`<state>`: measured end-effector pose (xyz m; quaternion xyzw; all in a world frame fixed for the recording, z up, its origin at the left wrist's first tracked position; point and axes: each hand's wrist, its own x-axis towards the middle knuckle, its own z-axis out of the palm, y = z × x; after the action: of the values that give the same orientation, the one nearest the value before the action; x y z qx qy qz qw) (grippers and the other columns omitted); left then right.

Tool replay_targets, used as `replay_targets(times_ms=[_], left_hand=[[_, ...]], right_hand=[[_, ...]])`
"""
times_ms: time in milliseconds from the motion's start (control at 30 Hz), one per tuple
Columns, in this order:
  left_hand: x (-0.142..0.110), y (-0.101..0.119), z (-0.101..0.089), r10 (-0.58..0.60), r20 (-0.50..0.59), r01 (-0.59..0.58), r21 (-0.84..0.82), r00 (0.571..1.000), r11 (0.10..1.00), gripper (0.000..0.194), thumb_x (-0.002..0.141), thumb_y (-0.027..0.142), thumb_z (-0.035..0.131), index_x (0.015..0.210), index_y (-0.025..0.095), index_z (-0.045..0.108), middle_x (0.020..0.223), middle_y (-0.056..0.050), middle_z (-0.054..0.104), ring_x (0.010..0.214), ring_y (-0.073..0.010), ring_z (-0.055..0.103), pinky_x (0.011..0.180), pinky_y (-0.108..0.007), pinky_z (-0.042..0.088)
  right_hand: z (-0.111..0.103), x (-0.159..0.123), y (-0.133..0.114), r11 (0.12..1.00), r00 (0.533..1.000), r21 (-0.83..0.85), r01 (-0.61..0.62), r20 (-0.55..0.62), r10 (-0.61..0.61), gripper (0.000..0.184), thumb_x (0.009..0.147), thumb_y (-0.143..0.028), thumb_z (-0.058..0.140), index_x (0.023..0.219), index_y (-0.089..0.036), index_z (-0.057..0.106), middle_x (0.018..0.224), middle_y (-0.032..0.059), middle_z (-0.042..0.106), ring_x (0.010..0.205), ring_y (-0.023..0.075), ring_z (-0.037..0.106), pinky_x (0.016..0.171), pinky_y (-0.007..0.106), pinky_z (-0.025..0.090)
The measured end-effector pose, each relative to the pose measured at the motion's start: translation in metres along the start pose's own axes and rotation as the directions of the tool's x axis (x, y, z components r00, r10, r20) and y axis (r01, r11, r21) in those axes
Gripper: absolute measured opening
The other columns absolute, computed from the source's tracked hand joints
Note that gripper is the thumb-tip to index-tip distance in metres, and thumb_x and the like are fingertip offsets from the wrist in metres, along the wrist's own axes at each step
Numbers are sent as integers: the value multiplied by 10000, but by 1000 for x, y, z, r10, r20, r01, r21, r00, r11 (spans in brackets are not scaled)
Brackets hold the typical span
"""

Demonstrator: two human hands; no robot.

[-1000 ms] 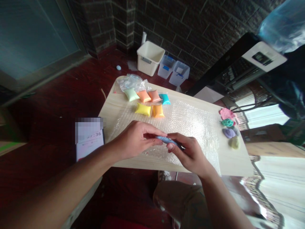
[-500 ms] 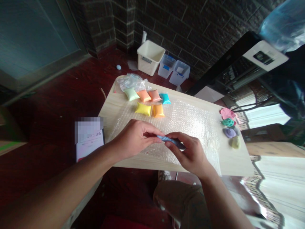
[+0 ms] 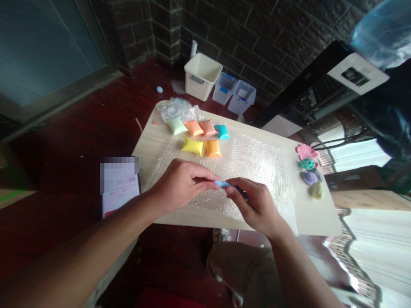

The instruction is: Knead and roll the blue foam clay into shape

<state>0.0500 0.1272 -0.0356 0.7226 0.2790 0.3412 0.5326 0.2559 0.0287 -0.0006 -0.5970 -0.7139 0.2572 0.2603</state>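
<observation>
Over the bubble wrap [image 3: 257,167], both hands meet at a small blue piece of modelling clay [image 3: 221,184]. My left hand [image 3: 183,182] pinches its left end between thumb and fingers. My right hand [image 3: 253,201] grips the other end, with the thumb on top; a dark part [image 3: 242,193] shows beside its fingers, and I cannot make out what it is. Beyond the hands lie soft packets of clay: yellow [image 3: 192,146], orange [image 3: 213,148], pale green [image 3: 177,126] and blue [image 3: 222,131], among several.
Shaped clay pieces, pink [image 3: 306,151], green [image 3: 307,164] and purple [image 3: 309,178], sit along the right side of the wooden table [image 3: 317,218]. A phone [image 3: 120,188] stands at the left edge. Clear plastic bags [image 3: 178,110] lie at the back; bins [image 3: 202,77] stand behind on the floor.
The fingers have shifted slightly along the blue clay, and less of it shows between the hands. My right thumb has moved a little up over it. The rest is unchanged.
</observation>
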Motion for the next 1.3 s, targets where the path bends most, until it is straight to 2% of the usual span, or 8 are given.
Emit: replay_targets(times_ms=[167,267,433,667,800,933,1067,1300], left_hand=[[0,3,1,1,17,0,-47,1000,999,151,805,262,875,949,222,853,850,-37,826,723,-179,756,691,-268,594],[0,5,0,89,-9,-89,13,996,996,72,838,238,849,911,237,854,872,-34,825,785,-184,762,741,-282,592],[1,6,-3,190,-18,-189,51,982,981,106,866,168,808,907,255,852,905,-27,818,839,-186,755,787,-298,586],[11,-8,-14,-114,-153,67,-282,981,957,131,780,178,856,903,191,813,930,-55,803,865,-206,748,856,-350,604],[17,-14,-8,-248,-137,118,-600,959,791,349,741,205,904,1064,206,771,1041,-49,781,1000,-200,722,916,-336,579],[15,-15,14,-339,-11,216,-753,941,622,255,807,319,880,1006,192,784,1073,-60,768,1039,-195,697,931,-338,574],[17,-11,22,-360,-37,188,-801,932,569,212,835,307,859,973,159,795,1011,-71,773,988,-196,708,927,-359,595],[28,-12,-3,-463,-129,109,-885,877,452,98,917,150,738,1007,132,773,1051,-122,791,1007,-228,751,971,-409,599]], right_hand=[[1,-1,1,1000,999,-3,22,-24,-22,184,1044,-317,597,1075,-184,719,857,28,732,722,142,637,664,285,460],[2,-1,1,1000,999,23,14,-31,-14,188,1028,-338,626,1090,-187,718,864,30,734,721,142,636,662,280,465],[-1,0,1,995,992,33,-99,82,96,250,1020,-424,627,1084,-197,709,720,-27,626,591,108,493,562,266,383],[-4,1,12,980,968,-130,-149,182,171,351,992,-427,654,744,-207,539,624,-62,471,567,99,381,544,276,295],[1,3,14,977,988,-154,-147,32,154,293,998,-419,651,803,-203,619,636,-44,527,574,112,411,576,281,336],[9,5,14,983,990,-140,-121,-84,110,185,960,-376,713,1007,-198,705,759,3,658,640,140,534,632,282,416],[10,7,19,984,986,-57,-167,-42,164,298,928,-334,746,1187,-204,680,859,18,716,686,153,590,657,283,454],[8,5,24,939,954,181,-293,129,272,393,1021,-555,578,950,-179,669,669,-12,614,596,135,554,557,266,410]])
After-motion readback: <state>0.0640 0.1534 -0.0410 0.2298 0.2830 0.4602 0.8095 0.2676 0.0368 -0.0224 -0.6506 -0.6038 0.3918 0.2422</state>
